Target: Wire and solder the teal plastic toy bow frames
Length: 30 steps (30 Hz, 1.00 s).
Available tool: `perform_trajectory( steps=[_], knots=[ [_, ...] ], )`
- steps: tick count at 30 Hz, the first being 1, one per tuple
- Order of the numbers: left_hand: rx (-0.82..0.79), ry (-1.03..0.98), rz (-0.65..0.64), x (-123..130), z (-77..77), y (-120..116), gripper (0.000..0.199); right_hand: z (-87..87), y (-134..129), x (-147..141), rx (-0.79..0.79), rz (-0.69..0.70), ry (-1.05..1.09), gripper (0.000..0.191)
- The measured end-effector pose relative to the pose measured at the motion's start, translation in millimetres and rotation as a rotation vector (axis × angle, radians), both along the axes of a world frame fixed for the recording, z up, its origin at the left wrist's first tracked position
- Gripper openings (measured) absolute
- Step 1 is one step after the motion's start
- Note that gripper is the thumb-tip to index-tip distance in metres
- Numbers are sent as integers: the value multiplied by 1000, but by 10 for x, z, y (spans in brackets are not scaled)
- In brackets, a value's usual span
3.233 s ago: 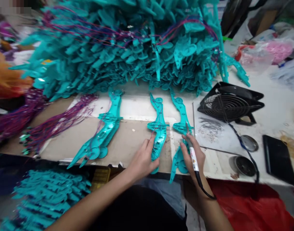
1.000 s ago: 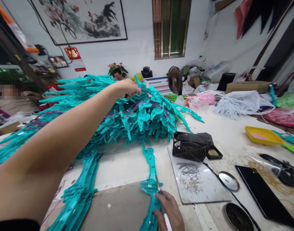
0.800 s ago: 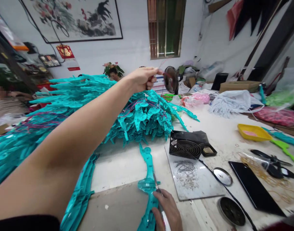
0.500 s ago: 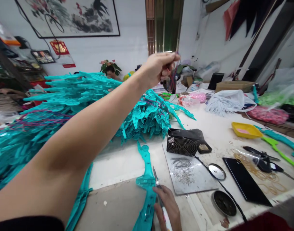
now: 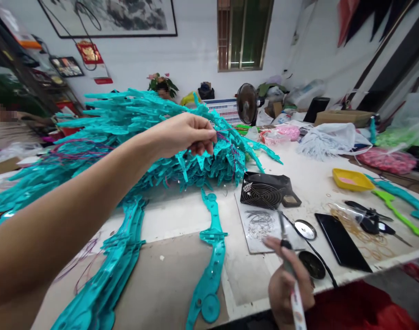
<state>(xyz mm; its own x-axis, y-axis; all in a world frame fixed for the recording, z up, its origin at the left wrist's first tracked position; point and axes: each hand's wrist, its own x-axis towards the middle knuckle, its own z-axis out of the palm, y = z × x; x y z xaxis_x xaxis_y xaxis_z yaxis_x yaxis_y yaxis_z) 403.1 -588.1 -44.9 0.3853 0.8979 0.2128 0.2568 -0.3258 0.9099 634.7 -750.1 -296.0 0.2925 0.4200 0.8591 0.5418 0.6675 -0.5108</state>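
Note:
My left hand reaches out over the pile of turquoise plastic parts. Its fingers are pinched on thin wires, purple and red, partly lost against the pile. Low on the right, my right hand is closed round a soldering iron with a white handle, its tip pointing up and away. Between the hands, a single turquoise part, long and curved with a round disc, lies on the table. Several similar parts are stacked under my left forearm.
A black fan stands on a metal plate bearing solder bits. Round tins, a black phone, rubber bands, pliers and a yellow tray lie to the right. Bags stand farther back; another person is at the far left.
My left hand has come down and back from in front of the window towards the pile. My right hand has moved right with the soldering iron, away from the single turquoise part. The view has shifted.

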Motion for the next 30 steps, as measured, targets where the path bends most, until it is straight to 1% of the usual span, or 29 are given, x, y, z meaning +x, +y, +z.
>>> perform_trajectory(
  steps=[2, 3, 5, 6, 7, 9, 11, 12, 14, 16, 17, 18, 20, 22, 24, 26, 27, 28, 29, 30],
  knots=[
    [-23, -14, -41, -75, -115, -258, 19, 275, 137, -25, 6, 1, 52, 31],
    [-27, -31, -68, -100, -190, -374, 20, 405, 239, -77, -25, 42, 59, 35],
    [-30, -80, -106, -138, -364, -579, 20, 619, 470, -258, -88, 223, 71, 54],
    [-37, -110, -114, -156, -458, -665, 20, 693, 574, -377, -126, 335, 83, 61],
    [-53, -142, -116, -178, -553, -741, 20, 741, 654, -504, -180, 453, 109, 64],
    [-108, -221, -94, -255, -743, -866, 24, 757, 711, -738, -328, 663, 192, 56],
    [-186, -327, -47, -390, -939, -967, 29, 683, 627, -871, -498, 819, 282, 42],
    [-226, -389, -20, -481, -1043, -1017, 29, 627, 551, -882, -573, 868, 314, 36],
    [-303, -507, 16, -689, -1271, -1133, 27, 514, 387, -800, -693, 922, 328, 30],
    [-375, -565, 25, -891, -1522, -1278, 25, 447, 284, -639, -769, 917, 280, 28],
    [-406, -553, 21, -970, -1651, -1359, 25, 440, 275, -560, -793, 887, 221, 28],
    [-439, -510, 14, -1025, -1779, -1440, 25, 450, 301, -497, -799, 835, 136, 27],
    [-509, -368, 2, -1053, -2020, -1587, 25, 500, 464, -455, -736, 701, -83, 24],
    [-586, -255, 15, -974, -2235, -1680, 26, 537, 757, -530, -607, 600, -325, 19],
    [-644, -238, 82, -826, -2425, -1701, 28, 505, 1121, -681, -471, 565, -559, 19],
    [-667, -295, 169, -668, -2591, -1659, 30, 392, 1457, -832, -391, 534, -783, 21],
    [-668, -333, 204, -600, -2665, -1623, 31, 314, 1580, -885, -373, 510, -868, 23],
    [-665, -371, 235, -545, -2729, -1583, 32, 232, 1658, -918, -364, 486, -920, 23],
    [-662, -406, 260, -502, -2785, -1544, 33, 152, 1684, -929, -363, 465, -927, 24],
    [-662, -435, 281, -472, -2830, -1508, 34, 81, 1657, -921, -372, 451, -889, 23]
  ],
)
